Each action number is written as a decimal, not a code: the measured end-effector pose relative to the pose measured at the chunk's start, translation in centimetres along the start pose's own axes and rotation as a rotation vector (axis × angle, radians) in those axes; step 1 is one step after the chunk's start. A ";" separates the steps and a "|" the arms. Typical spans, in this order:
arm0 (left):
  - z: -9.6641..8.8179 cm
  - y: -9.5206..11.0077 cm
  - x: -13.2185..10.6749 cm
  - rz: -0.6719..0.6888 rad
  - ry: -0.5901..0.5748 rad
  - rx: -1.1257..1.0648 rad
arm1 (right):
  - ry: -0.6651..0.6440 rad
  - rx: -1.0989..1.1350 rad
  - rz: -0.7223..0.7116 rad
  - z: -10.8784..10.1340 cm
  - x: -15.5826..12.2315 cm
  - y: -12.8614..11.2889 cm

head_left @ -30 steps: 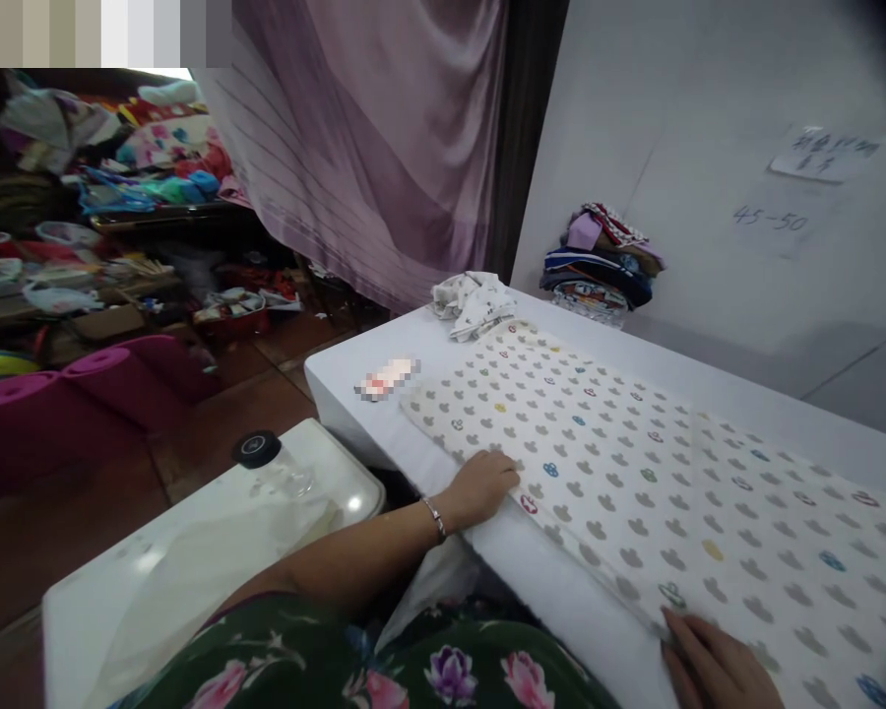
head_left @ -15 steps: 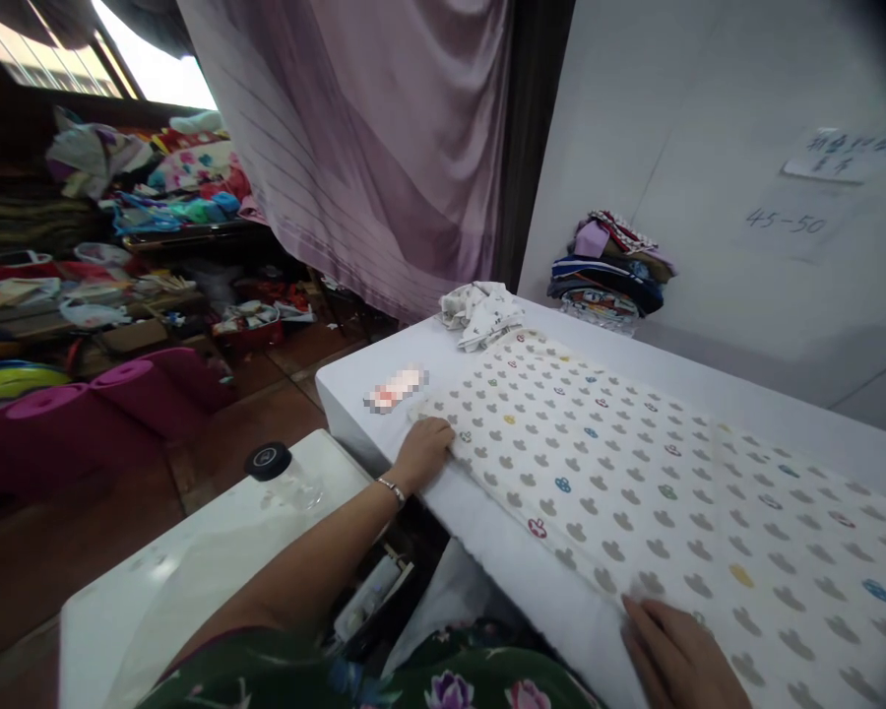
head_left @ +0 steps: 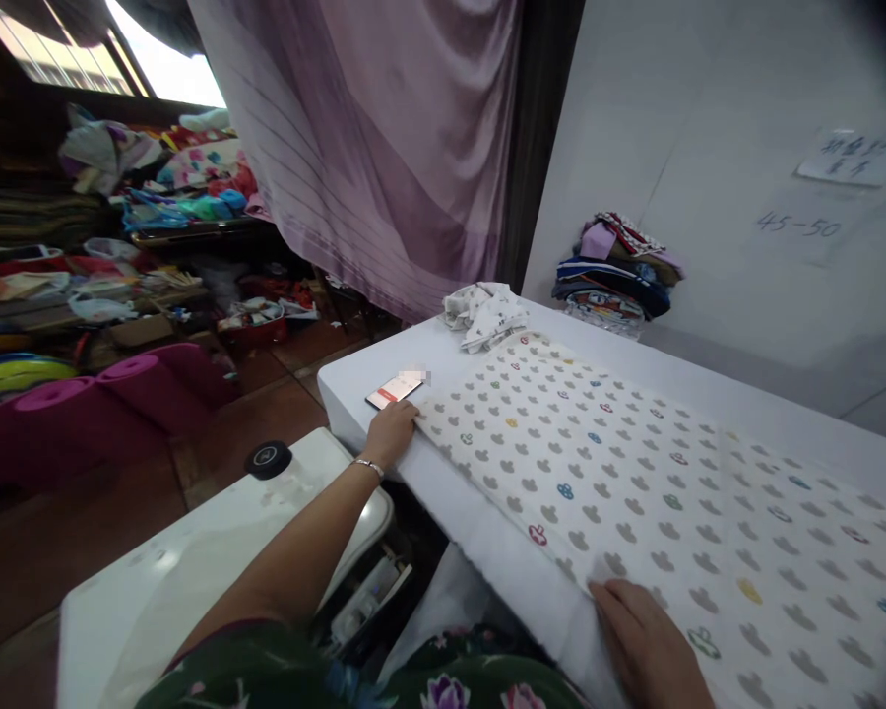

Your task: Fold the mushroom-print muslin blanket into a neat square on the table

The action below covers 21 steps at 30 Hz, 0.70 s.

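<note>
A cream patterned cloth [head_left: 635, 483] with small grey and coloured shapes lies spread flat on a white table [head_left: 745, 414]. My left hand [head_left: 393, 430] reaches out to the cloth's near left corner and rests on its edge, a bracelet on the wrist. My right hand [head_left: 646, 640] presses flat on the cloth's near edge at the lower right. A phone [head_left: 393, 391] lies on the table just beyond my left hand.
A crumpled white cloth [head_left: 483, 312] sits at the table's far end, a stack of folded fabrics [head_left: 616, 271] by the wall. A white sewing machine [head_left: 214, 551] with a black-capped jar [head_left: 270, 461] stands to my left. Purple curtain, pink rolls and cluttered shelves lie beyond.
My left hand has slid along the cloth's near edge away from me, to its far left corner. My right hand has shifted slightly left on the near edge.
</note>
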State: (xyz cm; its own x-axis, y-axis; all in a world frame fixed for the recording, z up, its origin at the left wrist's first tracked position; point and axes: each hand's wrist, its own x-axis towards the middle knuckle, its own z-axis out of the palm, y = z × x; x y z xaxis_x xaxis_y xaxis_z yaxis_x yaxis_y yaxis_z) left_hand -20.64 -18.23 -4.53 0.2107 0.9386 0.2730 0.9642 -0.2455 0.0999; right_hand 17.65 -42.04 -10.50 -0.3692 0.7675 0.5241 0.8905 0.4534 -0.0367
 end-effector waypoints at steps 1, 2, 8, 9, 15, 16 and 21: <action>0.0 0.0 0.0 -0.011 0.001 -0.001 | -0.002 0.006 -0.004 -0.1 0.0 0.0; 0.0 -0.1 0.0 -0.021 0.006 -0.002 | -0.002 0.015 -0.014 -0.2 0.0 -0.1; -0.3 -0.2 0.1 -0.067 0.008 0.011 | 0.008 0.058 -0.061 -1.1 1.0 -0.4; -0.5 -0.2 0.1 -0.077 -0.004 0.006 | 0.008 0.062 -0.061 -1.1 1.1 -0.4; -1.5 2.9 1.3 -0.073 0.065 -0.077 | -0.069 0.142 -0.025 -1.3 2.2 -1.0; -1.4 3.8 1.8 -0.011 0.080 -0.115 | -0.109 0.180 -0.007 -1.6 2.6 -1.0; 1.0 7.2 4.4 0.242 -0.060 -0.155 | -0.186 0.212 0.165 -3.0 2.6 2.7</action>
State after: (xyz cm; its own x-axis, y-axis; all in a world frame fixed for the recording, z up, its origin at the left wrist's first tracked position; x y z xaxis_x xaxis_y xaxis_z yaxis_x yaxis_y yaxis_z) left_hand -12.62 -15.59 -3.59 0.4450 0.8599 0.2500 0.8499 -0.4935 0.1847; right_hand 19.87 -40.19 -6.67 -0.2843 0.8991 0.3328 0.8744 0.3856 -0.2946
